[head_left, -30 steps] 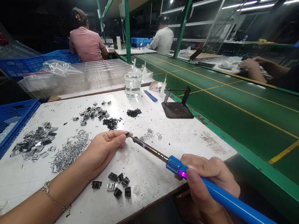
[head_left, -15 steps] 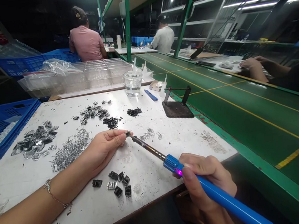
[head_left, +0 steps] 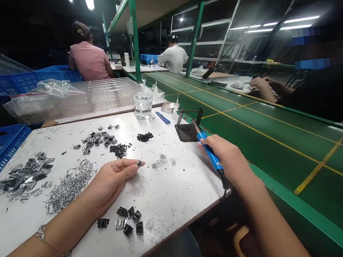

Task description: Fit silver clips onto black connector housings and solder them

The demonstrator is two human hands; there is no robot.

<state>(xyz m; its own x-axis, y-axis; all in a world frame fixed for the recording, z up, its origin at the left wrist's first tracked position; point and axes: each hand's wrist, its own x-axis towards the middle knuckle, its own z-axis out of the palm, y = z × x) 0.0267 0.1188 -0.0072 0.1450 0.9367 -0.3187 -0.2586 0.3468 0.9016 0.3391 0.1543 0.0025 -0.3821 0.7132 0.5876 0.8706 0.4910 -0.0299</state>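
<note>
Between thumb and forefinger, my left hand (head_left: 114, 180) pinches a small black part (head_left: 138, 163) above the white table. My right hand (head_left: 223, 151) grips the blue handle of a soldering iron (head_left: 210, 153), whose tip points away at the black metal iron stand (head_left: 186, 133). The tip overlaps the stand's frame; whether they touch I cannot tell. Near my left hand lie a heap of bent metal wires (head_left: 72, 185) and a pile of tiny black pieces (head_left: 120, 151). Several black and silver clips (head_left: 128, 230) lie in front of my left wrist.
More silver and black clips lie in piles (head_left: 25, 176) at left. A glass cup of clear liquid (head_left: 143, 106) and a blue strip (head_left: 162, 117) stand toward the back. A green conveyor (head_left: 253, 135) runs along the right, with a co-worker's hands (head_left: 262, 85) beyond it.
My right hand has carried the soldering iron away from the small part, forward and across to the stand. My left hand keeps its pinch. The camera view has turned slightly right.
</note>
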